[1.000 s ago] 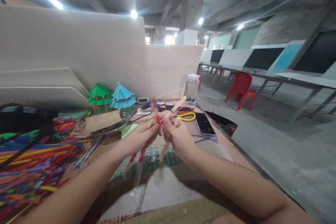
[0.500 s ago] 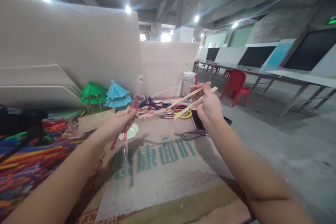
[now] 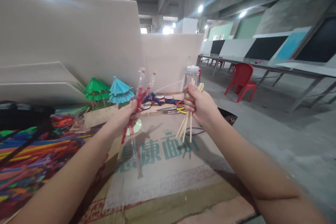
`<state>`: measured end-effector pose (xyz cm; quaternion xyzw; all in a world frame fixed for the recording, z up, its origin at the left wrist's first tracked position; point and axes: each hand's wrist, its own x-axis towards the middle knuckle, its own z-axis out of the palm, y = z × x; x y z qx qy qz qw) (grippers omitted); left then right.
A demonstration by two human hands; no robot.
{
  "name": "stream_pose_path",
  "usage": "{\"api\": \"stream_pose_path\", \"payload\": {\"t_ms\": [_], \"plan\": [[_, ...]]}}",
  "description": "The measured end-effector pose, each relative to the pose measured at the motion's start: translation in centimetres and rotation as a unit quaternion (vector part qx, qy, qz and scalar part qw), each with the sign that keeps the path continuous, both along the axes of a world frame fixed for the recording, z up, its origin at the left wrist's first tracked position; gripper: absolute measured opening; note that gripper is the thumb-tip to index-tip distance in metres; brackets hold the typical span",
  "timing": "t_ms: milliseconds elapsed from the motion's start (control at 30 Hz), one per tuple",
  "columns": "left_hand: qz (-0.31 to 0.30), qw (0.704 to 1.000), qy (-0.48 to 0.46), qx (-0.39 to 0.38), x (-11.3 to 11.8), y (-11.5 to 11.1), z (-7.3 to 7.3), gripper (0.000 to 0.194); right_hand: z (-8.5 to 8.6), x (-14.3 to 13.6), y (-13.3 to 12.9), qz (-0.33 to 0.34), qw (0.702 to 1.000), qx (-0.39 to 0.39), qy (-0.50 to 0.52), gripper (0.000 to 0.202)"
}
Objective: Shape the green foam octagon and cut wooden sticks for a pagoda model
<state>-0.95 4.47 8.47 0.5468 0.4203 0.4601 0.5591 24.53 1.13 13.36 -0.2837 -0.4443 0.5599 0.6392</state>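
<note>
My left hand (image 3: 130,116) is closed around clear plastic wrappers (image 3: 139,103) with red bands. Their ends stick up above the fist and hang below it, and a thin pale stick pokes out at the lower left. In my closed right hand (image 3: 198,103) is a bunch of wooden chopsticks (image 3: 187,126), roughly upright, with tips fanned out below the fist. Behind my left hand lies a pale green disc (image 3: 135,127). Scissors (image 3: 168,108) with yellow and orange handles lie beyond, between the hands. A blue glue gun (image 3: 154,99) is partly hidden behind the wrappers.
Green (image 3: 96,89) and blue paper umbrellas (image 3: 119,91) stand at the back left. Colourful pipe cleaners (image 3: 39,161) are heaped at left. A lidded clear jar (image 3: 192,71) stands behind my right hand. Printed cardboard (image 3: 162,168) covers the table. A red chair (image 3: 240,80) stands beyond.
My right hand has turned the chopsticks from a leftward slant to nearly upright, with its fingers now wrapped around them. My left hand still grips the wrappers, which are tilted differently.
</note>
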Motion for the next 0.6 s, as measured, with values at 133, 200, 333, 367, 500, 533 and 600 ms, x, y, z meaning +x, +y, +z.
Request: {"api": "stream_pose_path", "payload": {"t_ms": [133,200,333,367,500,533,600], "plan": [[-0.148,0.989,0.026,-0.010,1.5,-1.8,-0.1,0.067,-1.5,-0.4,0.6,0.070,0.996,0.002,-0.063,0.048],[-0.196,0.980,0.030,0.008,2.2,-2.6,-0.1,0.063,-2.5,-0.9,1.1,0.094,0.993,-0.007,-0.070,0.050],[-0.182,0.982,0.039,0.023,2.8,-3.4,-0.1,0.050,-3.6,-2.1,1.1,0.153,0.984,0.020,-0.086,0.059],[-0.171,0.984,0.042,0.030,2.9,-3.4,-0.1,0.048,-3.6,-2.3,0.8,0.166,0.981,0.035,-0.093,0.063],[-0.156,0.984,0.046,0.068,3.2,-3.4,-0.1,0.052,-3.3,-3.3,-0.9,0.162,0.970,0.079,-0.165,0.060],[-0.159,0.983,0.047,0.073,3.2,-3.5,-0.1,0.053,-3.1,-3.5,-1.3,0.143,0.968,0.085,-0.188,0.053],[-0.168,0.981,0.058,0.078,3.3,-3.8,-0.1,0.053,-2.9,-3.8,-1.9,0.105,0.967,0.098,-0.212,0.044]]}}
